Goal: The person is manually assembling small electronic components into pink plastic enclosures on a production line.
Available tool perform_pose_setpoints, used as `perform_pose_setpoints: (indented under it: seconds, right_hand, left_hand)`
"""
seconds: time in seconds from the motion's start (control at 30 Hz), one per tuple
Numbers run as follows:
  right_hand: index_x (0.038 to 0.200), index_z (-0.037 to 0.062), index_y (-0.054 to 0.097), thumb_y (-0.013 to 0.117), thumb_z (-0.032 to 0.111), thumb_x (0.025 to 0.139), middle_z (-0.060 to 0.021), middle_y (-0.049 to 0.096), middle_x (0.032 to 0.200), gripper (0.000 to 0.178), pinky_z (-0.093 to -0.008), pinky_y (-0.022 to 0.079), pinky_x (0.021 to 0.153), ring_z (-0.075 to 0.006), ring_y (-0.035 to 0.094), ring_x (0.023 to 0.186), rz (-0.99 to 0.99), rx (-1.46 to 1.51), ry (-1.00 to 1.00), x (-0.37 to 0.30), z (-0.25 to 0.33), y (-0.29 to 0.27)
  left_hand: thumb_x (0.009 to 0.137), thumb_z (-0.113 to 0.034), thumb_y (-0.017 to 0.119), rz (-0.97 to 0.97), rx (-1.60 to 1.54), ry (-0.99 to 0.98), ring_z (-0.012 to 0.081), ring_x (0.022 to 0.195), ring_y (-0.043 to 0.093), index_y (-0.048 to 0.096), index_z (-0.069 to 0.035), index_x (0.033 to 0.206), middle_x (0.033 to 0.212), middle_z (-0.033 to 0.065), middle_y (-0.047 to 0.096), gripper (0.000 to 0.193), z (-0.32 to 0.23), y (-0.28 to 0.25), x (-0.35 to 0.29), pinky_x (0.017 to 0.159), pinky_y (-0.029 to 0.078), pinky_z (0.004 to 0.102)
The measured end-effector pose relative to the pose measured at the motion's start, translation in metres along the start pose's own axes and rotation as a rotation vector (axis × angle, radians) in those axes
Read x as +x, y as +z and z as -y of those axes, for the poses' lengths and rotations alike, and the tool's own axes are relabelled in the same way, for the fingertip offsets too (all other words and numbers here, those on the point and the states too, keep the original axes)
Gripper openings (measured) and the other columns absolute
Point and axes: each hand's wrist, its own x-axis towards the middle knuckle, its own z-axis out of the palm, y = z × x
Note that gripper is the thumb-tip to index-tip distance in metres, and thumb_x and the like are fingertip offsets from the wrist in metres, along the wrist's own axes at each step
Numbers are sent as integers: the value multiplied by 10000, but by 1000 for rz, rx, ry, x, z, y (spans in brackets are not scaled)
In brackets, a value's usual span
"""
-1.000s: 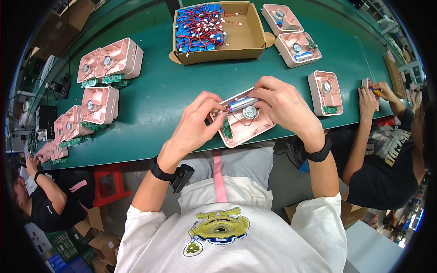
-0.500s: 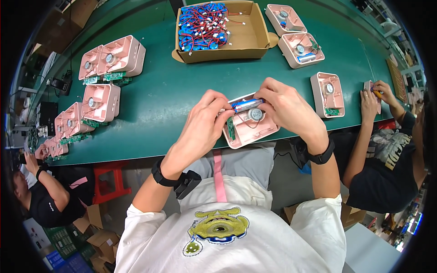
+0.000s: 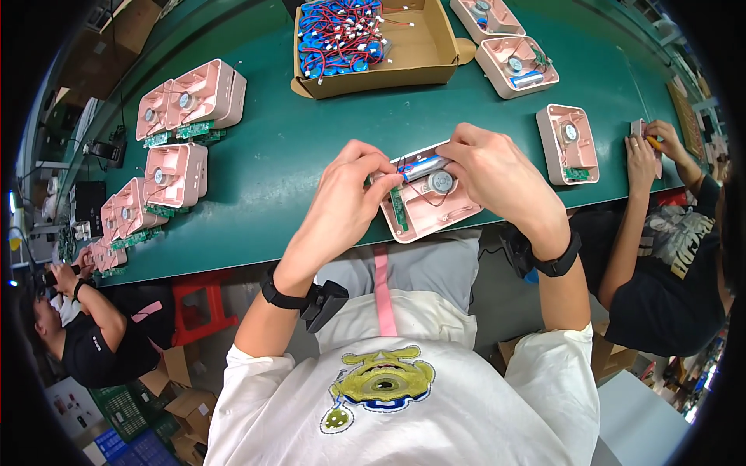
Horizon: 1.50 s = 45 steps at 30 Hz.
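Observation:
A pale pink plastic housing [image 3: 420,227] lies tilted at the table's front edge between my hands. Inside it are a round speaker [image 3: 440,182], a narrow green circuit board [image 3: 399,210] and thin wires. Along the housing's far side lies a blue-wrapped cylindrical battery [image 3: 424,168]. My right hand [image 3: 501,171] grips the battery's right end, thumb and fingers closed at the housing's rim. At the other end, beside the wires, my left hand [image 3: 350,186] is closed in a pinch; whatever sits between its fingertips is hidden.
Beyond my hands stands a cardboard box [image 3: 420,74] holding many blue batteries with red and black leads. Several pink housings [image 3: 175,175] line the left, with boards hanging out. More stand right, including one housing [image 3: 569,144]. Co-workers sit at both sides; one person's hands [image 3: 643,159] work at right.
My view has shifted slightly, moving the box upward in the picture. My left fingers have moved a little off the battery's left end, and more dark wire shows there. My right hand keeps its grip.

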Motion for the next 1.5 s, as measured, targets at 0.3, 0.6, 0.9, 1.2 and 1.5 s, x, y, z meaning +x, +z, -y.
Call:
perform_pose_setpoints:
  seconds: [0.3,0.6,0.9,1.2,1.5]
  right_hand:
    - [978,-24,757,729,-13,823,-146,681,916,158,-461,576,733,-367,696,803,71,-53,-5,2,5,0]
    - [1034,-21,723,759,56,877,-157,687,899,178,-456,554,703,-363,680,783,-38,-191,63,-8,18,-7]
    - [1272,-23,636,827,214,887,-265,582,1392,491,-510,497,993,-429,560,1274,-266,-337,517,-44,81,25]
    - [1380,51,627,802,160,891,-250,458,1586,531,-581,368,1155,-482,409,1474,-307,-551,508,-71,2,27]
    - [1364,-22,611,757,113,958,-228,535,1527,452,-515,413,1162,-451,489,1429,-436,-513,460,-78,-54,0]
  left_hand:
    - [942,-81,772,124,162,-52,288,1139,692,757,20,1108,1245,155,646,196,-7,-3,-2,993,626,433]
    - [838,-44,840,110,-290,138,340,1088,690,565,-43,1469,1231,177,642,688,3,-5,-21,951,575,437]
    - [814,3,854,70,-247,153,291,1130,702,565,-33,1477,1344,174,636,724,0,57,-17,984,596,382]
    - [868,36,792,-370,190,227,288,1076,709,731,12,1148,1156,155,707,288,46,-51,-69,868,583,369]
    - [906,-64,765,-1117,733,-28,374,997,699,692,6,1172,1108,181,720,284,127,-207,-113,883,545,460]
